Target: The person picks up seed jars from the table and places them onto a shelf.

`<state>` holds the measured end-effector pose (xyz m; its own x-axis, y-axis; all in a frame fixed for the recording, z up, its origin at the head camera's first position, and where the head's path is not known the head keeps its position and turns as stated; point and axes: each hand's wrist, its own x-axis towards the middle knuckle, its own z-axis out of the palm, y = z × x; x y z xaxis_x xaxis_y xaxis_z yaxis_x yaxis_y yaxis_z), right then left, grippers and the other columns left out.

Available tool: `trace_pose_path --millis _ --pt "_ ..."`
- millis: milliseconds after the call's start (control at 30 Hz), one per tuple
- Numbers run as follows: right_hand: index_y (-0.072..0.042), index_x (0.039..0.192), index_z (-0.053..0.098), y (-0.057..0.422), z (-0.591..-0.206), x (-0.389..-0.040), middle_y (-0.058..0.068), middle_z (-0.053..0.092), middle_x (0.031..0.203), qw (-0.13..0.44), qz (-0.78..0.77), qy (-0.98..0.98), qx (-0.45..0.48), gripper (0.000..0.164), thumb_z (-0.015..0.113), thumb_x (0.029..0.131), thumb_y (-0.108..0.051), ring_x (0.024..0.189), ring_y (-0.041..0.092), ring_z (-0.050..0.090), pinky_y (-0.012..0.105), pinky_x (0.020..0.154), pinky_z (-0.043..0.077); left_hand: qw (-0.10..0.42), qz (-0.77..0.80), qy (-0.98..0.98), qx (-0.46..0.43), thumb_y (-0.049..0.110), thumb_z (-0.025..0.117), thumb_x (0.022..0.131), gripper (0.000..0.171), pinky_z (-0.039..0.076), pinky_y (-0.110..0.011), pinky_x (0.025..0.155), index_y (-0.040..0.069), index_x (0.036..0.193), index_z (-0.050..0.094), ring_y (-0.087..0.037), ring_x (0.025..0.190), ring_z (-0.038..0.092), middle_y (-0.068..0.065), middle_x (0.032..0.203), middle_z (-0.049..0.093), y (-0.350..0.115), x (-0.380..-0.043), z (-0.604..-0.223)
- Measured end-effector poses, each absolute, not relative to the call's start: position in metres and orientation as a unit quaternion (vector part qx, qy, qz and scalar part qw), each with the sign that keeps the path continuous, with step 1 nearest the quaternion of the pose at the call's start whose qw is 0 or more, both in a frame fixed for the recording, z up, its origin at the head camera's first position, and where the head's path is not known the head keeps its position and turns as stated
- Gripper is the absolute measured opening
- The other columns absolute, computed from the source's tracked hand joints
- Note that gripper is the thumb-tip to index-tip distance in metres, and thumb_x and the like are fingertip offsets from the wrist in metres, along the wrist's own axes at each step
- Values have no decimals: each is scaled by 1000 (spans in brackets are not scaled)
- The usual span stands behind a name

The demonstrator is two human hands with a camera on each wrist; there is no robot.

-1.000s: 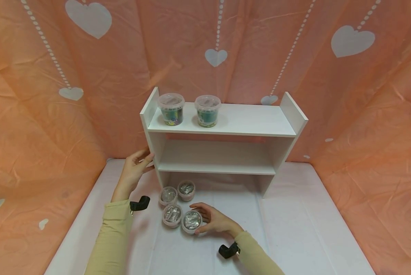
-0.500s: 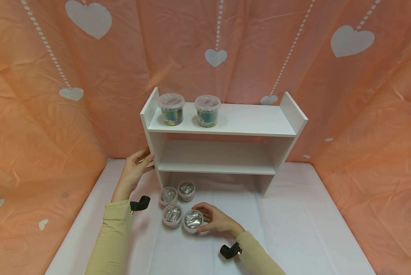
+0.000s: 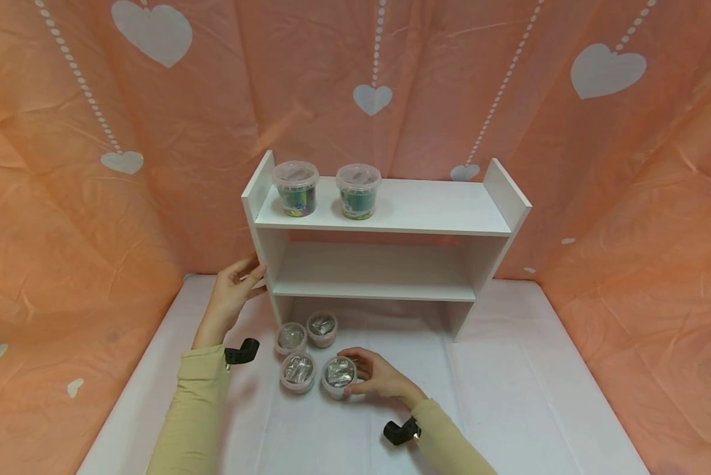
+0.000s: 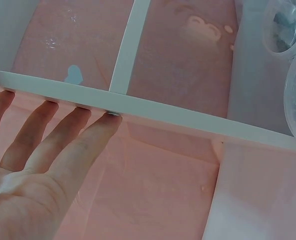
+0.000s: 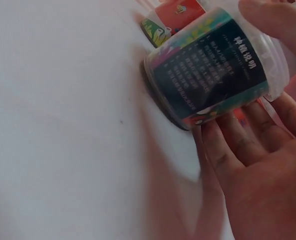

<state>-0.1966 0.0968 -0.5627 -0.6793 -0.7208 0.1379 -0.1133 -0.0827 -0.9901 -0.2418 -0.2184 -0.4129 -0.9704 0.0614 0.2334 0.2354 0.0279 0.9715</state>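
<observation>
My right hand [image 3: 385, 379] holds a small clear plastic tub [image 5: 207, 70] by its sides, thumb and fingers around it. Dark label print wraps its wall, and a silvery packet shows through the lid. Close to its left stands another such tub [image 3: 298, 373], with two more tubs [image 3: 322, 328] behind, near the foot of a white two-tier shelf [image 3: 385, 232]. My left hand [image 3: 232, 290] touches the shelf's left side panel [image 4: 172, 112]; in the left wrist view its straight fingers [image 4: 83, 150] meet the panel's outer face.
Two more lidded tubs, one at the left [image 3: 297, 188] and one beside it [image 3: 358, 191], stand on the upper shelf board. A white cloth [image 3: 527, 389] covers the table. An orange curtain [image 3: 307, 79] with white hearts hangs behind and at both sides.
My right hand has shifted slightly right and away from me with its tub, widening the gap to the tub on its left. My left hand stays at the shelf's side.
</observation>
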Motion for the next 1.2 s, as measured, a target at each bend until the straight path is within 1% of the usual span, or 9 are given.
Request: trace_pose_path --millis 133,267,367,533,833,1000,1200 --pt "10 133 42 99 -562 -197 25 50 128 224 -659 646 -315 64 73 77 10 116 21 53 35 101 44 64 -690 -713 -103 20 58 97 53 53 -38 86 0 143 41 -18 113 54 -21 140 43 -219 -242 -414" --pt "7 133 45 103 -562 -199 23 51 128 207 -652 662 -307 63 75 77 7 116 20 53 32 101 42 67 -689 -714 -102 20 59 97 53 54 -34 84 1 143 42 -17 112 54 -21 140 43 -219 -242 -414" --pt "7 133 45 107 -561 -200 23 52 128 194 -647 670 -308 62 75 78 5 117 21 53 31 102 41 69 -688 -715 -103 20 59 96 54 54 -34 84 1 143 42 -16 112 55 -21 141 43 -219 -242 -414" --pt "7 133 45 114 -560 -203 23 52 127 184 -646 676 -302 61 74 79 5 115 21 53 31 100 43 70 -686 -716 -104 21 59 96 54 54 -35 84 1 143 42 -16 112 55 -21 140 43 -219 -241 -414" --pt "12 135 41 128 -548 -209 30 48 129 148 -656 679 -296 63 72 80 7 114 25 54 27 96 45 69 -685 -718 -104 21 59 97 54 54 -35 84 0 144 41 -18 113 54 -21 141 43 -219 -241 -413" --pt "12 135 40 136 -542 -209 32 47 130 145 -669 672 -283 65 72 79 8 113 23 53 26 94 46 68 -684 -719 -105 22 59 97 54 54 -35 84 1 144 41 -17 112 54 -21 141 43 -219 -241 -412" --pt "12 136 40 147 -535 -210 32 47 130 141 -688 656 -277 65 72 79 9 115 21 53 29 96 46 70 -690 -713 -107 20 59 96 53 54 -34 83 1 143 43 -15 111 55 -19 139 46 -218 -241 -413"
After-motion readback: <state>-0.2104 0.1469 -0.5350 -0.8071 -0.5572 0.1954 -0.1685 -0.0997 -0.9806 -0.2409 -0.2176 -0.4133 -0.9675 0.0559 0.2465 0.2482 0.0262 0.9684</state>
